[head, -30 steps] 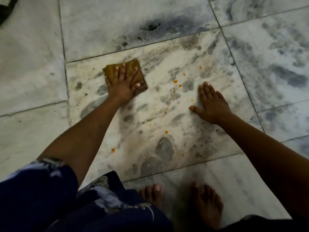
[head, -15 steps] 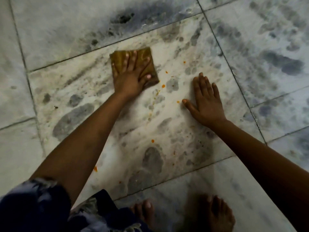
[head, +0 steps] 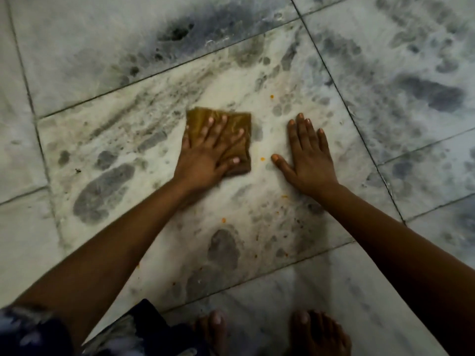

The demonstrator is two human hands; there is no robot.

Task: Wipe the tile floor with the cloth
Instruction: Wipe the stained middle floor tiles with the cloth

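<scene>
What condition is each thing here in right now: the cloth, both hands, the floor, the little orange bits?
cloth: folded into a square, flat on the floor, stained brown.
left hand: open, fingers spread, pressed down on the cloth.
right hand: open, palm flat on bare tile, apart from the cloth.
tile floor: smeared with grey marks and footprints.
orange specks: scattered, not yet wiped.
</scene>
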